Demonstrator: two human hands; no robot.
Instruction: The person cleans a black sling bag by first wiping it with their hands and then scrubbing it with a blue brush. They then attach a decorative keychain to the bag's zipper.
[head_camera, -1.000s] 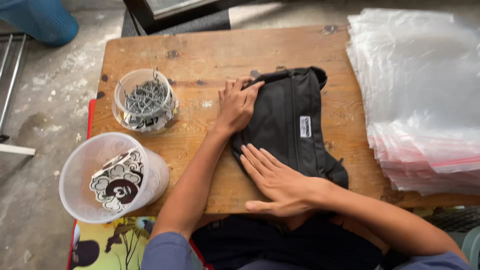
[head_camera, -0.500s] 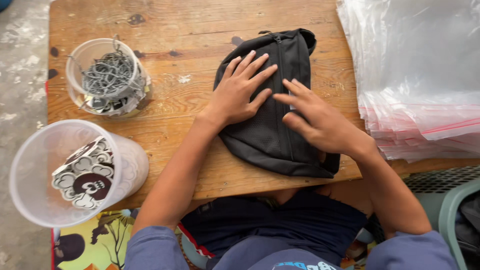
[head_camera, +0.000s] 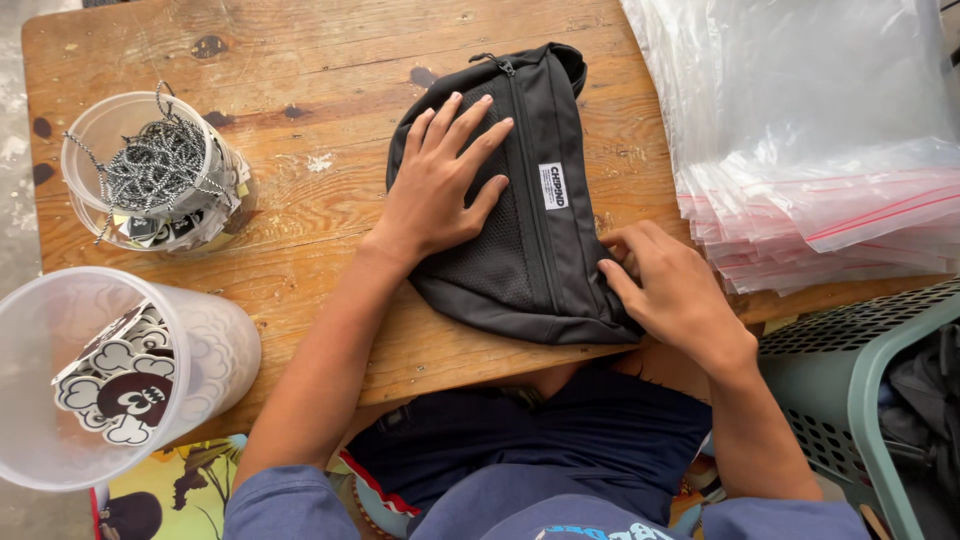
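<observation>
A black waist bag (head_camera: 520, 200) lies on the wooden table (head_camera: 300, 60), just right of the table's middle, its long axis running from 12 to 6 o'clock, with a zip line down its length and a small white label on its right half. The left hand (head_camera: 440, 185) rests flat on the bag's mesh left half, fingers spread and pointing toward 1 o'clock, palm down, gripping nothing. The right hand (head_camera: 665, 285) sits at the bag's lower right corner, at about 4 o'clock from the bag's middle, fingers curled and pinching the bag's edge there.

At 9 o'clock from the bag, near the table's left edge, stands 1 clear tub of metal ball chains (head_camera: 155, 170). At 7 o'clock, a larger clear tub (head_camera: 120, 375) holds cartoon stickers (head_camera: 115, 385). At 2 o'clock, a stack of clear zip bags (head_camera: 820, 150) with red seal strips covers the table's right end. A green perforated basket (head_camera: 860, 370) stands at 4 o'clock, beside the table.
</observation>
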